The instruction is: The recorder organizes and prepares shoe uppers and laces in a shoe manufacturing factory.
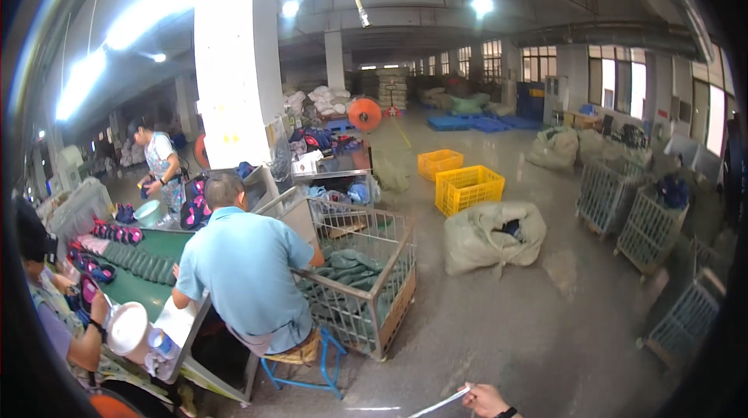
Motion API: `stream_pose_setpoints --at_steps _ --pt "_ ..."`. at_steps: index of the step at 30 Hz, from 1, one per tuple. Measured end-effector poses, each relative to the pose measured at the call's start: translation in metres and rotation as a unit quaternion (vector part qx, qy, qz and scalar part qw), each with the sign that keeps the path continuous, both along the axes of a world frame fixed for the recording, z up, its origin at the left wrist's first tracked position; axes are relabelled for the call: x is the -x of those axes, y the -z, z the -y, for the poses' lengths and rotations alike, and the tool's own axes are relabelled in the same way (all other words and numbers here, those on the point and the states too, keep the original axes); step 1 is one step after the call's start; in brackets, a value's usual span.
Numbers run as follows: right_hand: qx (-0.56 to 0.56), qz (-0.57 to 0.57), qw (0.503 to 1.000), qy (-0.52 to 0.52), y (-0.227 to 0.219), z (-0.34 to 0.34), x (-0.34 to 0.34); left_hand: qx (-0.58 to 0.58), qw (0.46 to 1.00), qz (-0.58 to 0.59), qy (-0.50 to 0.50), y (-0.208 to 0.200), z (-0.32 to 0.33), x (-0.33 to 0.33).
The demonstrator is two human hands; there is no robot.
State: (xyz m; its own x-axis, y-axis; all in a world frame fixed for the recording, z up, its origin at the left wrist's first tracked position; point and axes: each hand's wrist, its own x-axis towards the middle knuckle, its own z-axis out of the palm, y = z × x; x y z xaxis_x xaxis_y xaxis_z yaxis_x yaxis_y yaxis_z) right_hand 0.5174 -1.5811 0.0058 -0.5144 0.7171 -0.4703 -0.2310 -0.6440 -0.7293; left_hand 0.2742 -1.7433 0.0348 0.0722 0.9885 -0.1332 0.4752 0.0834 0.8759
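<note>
At the lower edge, right of the middle, my right hand (pixel 485 401) shows with a dark band at the wrist. Its fingers are closed in a pinch on the end of a thin white strip (pixel 438 405). From there the strip runs down to the left and out of the picture, so its other end is hidden. My left hand is out of view. Grey floor lies around the hand. Farther ahead stands a pale woven sack (pixel 475 250), with dark contents showing through its opening.
A person in a light blue shirt (pixel 241 262) sits on a blue-legged stool (pixel 336 356) beside a metal cage cart (pixel 382 293) of dark green goods. Other people work along the green-topped table (pixel 152 297). Yellow crates (pixel 470 190) stand ahead; cage carts (pixel 650 227) line the right.
</note>
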Motion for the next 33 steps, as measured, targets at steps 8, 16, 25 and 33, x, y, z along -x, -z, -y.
stream_pose_setpoints --at_steps 8,16,25,33 --pt "-0.080 -0.089 0.916 0.382 -0.092 -0.185 -0.063 -0.086 0.948 0.224 -0.210 -0.060 -0.267 0.075" --pt "-0.063 0.066 0.931 0.355 -0.038 -0.317 -0.144 0.016 0.853 0.487 -0.187 -0.100 -0.513 0.048" --pt "-0.230 0.100 0.968 -0.004 -0.091 -0.562 -0.047 0.057 0.859 0.487 -0.145 -0.117 -0.669 0.051" --pt "-0.575 0.026 0.764 -0.292 -0.115 -0.733 0.158 0.047 0.933 0.354 -0.034 -0.092 -0.762 0.085"
